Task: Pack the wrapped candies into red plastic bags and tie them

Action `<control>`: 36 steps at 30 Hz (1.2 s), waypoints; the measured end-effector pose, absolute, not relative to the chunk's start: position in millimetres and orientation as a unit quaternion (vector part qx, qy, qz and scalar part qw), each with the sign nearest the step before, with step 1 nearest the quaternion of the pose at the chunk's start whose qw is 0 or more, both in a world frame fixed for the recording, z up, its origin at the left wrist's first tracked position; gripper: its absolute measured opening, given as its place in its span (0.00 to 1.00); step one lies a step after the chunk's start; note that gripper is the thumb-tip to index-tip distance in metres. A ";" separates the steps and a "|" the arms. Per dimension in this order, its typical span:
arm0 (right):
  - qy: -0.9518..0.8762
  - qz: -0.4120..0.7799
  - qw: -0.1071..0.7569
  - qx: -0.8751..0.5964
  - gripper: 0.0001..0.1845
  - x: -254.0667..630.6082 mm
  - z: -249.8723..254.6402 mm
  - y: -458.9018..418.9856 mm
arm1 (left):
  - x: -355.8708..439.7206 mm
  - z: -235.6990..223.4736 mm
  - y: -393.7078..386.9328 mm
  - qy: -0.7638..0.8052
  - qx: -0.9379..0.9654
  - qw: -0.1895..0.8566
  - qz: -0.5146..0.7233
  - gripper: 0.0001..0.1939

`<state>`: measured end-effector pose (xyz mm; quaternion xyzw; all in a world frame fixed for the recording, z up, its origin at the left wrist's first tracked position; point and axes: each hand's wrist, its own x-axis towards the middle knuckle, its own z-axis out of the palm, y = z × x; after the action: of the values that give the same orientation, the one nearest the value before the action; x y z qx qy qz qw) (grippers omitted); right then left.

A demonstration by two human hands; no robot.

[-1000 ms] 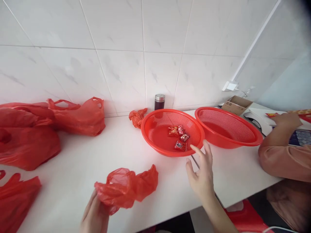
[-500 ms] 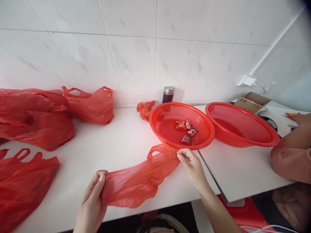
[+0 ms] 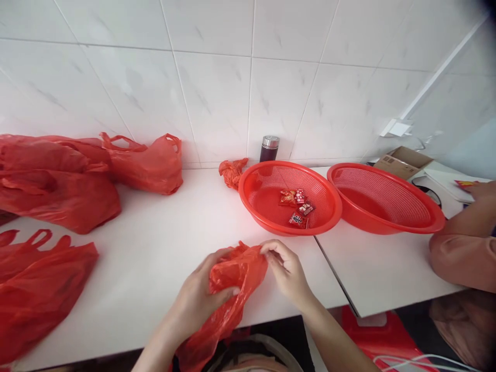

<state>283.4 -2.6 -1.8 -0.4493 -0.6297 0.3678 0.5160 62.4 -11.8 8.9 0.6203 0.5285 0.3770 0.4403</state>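
A thin red plastic bag (image 3: 242,274) hangs crumpled between my two hands over the front edge of the table, its lower end drooping past that edge. My left hand (image 3: 199,289) is curled around the bag's left side, with its thumb lying across the front of the plastic. Thumb and fingers of my right hand (image 3: 284,266) pinch the bag's upper right edge. Just beyond my hands stands a red mesh basket (image 3: 258,219) with several small wrapped snacks (image 3: 298,206) lying in it.
Filled red bags (image 3: 143,165) stand along the left. A crumpled red bag (image 3: 232,173) and a dark flask (image 3: 268,149) are by the wall. To the right are a second red basket (image 3: 387,225), a cardboard box (image 3: 399,163) and another person's arm (image 3: 461,253).
My left hand has moved right and up along the bag, close to my right hand. The bag, stretched out before, is now bunched, and its lower end has dropped toward me.
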 end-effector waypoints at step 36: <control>-0.867 0.169 0.031 -0.468 0.21 259.3 -9.4 7.4 | 67.1 -32.6 23.3 0.564 0.796 0.000 0.220 0.19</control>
<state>259.3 7.4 -9.4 -0.4677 -0.8671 0.1685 0.0308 67.1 23.3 -32.6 0.7959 0.5641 0.2196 -0.0005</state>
